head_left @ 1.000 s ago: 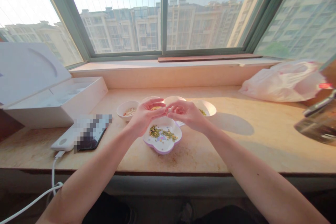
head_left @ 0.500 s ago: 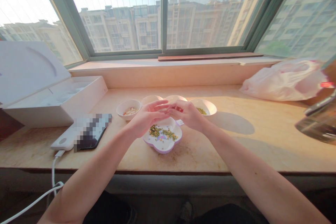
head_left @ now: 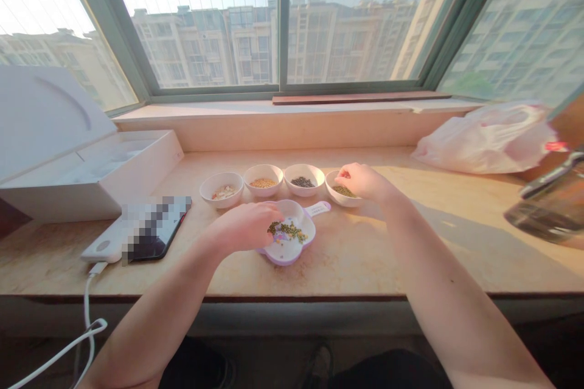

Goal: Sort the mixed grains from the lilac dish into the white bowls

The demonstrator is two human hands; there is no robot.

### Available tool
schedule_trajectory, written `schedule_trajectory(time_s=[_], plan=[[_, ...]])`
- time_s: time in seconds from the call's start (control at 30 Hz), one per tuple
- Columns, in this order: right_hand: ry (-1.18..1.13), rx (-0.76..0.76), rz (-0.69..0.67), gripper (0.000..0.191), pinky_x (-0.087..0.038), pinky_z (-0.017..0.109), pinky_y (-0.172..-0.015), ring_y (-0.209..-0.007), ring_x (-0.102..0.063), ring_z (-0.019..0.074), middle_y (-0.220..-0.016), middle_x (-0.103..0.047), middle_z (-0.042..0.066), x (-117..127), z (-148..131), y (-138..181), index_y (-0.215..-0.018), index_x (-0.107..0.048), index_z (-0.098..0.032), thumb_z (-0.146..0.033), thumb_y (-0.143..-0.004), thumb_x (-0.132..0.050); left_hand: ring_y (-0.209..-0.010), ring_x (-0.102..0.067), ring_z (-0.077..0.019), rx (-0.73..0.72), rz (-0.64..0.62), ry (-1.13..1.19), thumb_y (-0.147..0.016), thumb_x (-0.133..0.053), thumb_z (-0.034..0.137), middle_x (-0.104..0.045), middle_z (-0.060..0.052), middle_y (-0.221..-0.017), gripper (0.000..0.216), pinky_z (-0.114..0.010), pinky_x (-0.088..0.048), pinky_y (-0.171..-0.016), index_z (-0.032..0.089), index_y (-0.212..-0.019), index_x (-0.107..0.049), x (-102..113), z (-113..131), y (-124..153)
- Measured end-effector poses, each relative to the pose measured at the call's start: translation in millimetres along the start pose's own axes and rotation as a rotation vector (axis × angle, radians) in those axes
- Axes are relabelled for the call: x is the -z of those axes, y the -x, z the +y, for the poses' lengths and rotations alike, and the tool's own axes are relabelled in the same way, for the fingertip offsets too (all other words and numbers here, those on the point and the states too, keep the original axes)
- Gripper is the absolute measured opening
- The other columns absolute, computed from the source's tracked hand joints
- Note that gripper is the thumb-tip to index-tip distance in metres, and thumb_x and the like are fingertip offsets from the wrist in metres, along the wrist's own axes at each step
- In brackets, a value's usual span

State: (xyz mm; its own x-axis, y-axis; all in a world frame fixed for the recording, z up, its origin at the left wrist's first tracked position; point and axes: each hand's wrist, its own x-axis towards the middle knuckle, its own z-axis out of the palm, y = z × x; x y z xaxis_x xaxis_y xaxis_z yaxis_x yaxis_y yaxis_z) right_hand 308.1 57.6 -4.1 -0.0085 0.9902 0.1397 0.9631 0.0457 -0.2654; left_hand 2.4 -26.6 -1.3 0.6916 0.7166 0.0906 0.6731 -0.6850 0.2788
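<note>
A flower-shaped white dish [head_left: 285,253] with a purple rim and a short handle holds green mung beans [head_left: 292,231] mixed with yellow ones. My left hand [head_left: 246,226] reaches over its left side, fingers curled down among the beans; the fingertips are partly hidden. Above the rightmost white bowl [head_left: 332,193], which contains mung beans [head_left: 343,191], my right hand [head_left: 365,182] is bent with thumb and fingertips pinched together. Anything between those fingers is too small to make out.
Three more white bowls stand in the row: one with pale flat pieces [head_left: 223,192], one with yellow beans [head_left: 263,183], one with dark beans [head_left: 302,182]. A phone [head_left: 157,237], white power bank [head_left: 107,243] and open white box [head_left: 137,164] lie left. A plastic bag [head_left: 483,140] and glass pot [head_left: 542,209] are right.
The hands have parted from above the dish. My left hand came down into its left side; my right hand moved right to the mung bean bowl. The row of bowls is now uncovered.
</note>
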Motion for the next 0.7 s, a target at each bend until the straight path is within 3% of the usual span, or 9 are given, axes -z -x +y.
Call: schedule_trajectory(time_s=[0.2, 0.4, 0.53, 0.7], plan=[[0.012, -0.097, -0.006, 0.014, -0.033, 0.03, -0.056, -0.062, -0.056, 0.0173, -0.072, -0.07, 0.004, 2.1, 2.6, -0.8, -0.07, -0.066, -0.023, -0.027, -0.083, -0.061, -0.081, -0.067, -0.0236, 0.05, -0.016, 0.002, -0.067, -0.056, -0.002, -0.072, -0.008, -0.095, 0.024, -0.033, -0.05, -0.075, 0.018, -0.074, -0.066, -10.6, -0.7, -6.3], [0.009, -0.105, -0.04, 0.019, -0.03, 0.03, -0.054, -0.057, -0.051, 0.0156, -0.067, -0.067, 0.003, 3.3, -1.1, 0.7, -0.063, -0.061, -0.022, -0.027, -0.081, -0.061, -0.079, -0.066, -0.0235, 0.0, 0.065, 0.028, -0.073, -0.051, -0.006, -0.069, -0.007, -0.083, 0.026, -0.033, -0.05, -0.074, 0.017, -0.066, -0.063, -24.7, -7.1, -16.6], [-0.018, -0.118, -0.053, 0.022, -0.029, 0.031, -0.054, -0.057, -0.046, 0.0155, -0.063, -0.061, 0.002, 4.6, -3.9, 1.8, -0.06, -0.058, -0.023, -0.024, -0.081, -0.059, -0.077, -0.067, -0.0231, -0.007, 0.044, 0.029, -0.077, -0.051, -0.004, -0.067, -0.007, -0.079, 0.026, -0.033, -0.049, -0.074, 0.016, -0.063, -0.06, -23.6, -3.0, -20.6], [-0.049, -0.12, -0.054, 0.022, -0.031, 0.033, -0.055, -0.055, -0.044, 0.0168, -0.055, -0.053, 0.003, 2.8, -4.4, 1.8, -0.055, -0.059, -0.023, -0.018, -0.077, -0.06, -0.084, -0.07, -0.0235, -0.041, -0.005, -0.068, -0.079, -0.05, -0.002, -0.071, -0.007, -0.083, 0.027, -0.031, -0.049, -0.077, 0.017, -0.071, -0.067, -16.9, 4.3, -20.9]])
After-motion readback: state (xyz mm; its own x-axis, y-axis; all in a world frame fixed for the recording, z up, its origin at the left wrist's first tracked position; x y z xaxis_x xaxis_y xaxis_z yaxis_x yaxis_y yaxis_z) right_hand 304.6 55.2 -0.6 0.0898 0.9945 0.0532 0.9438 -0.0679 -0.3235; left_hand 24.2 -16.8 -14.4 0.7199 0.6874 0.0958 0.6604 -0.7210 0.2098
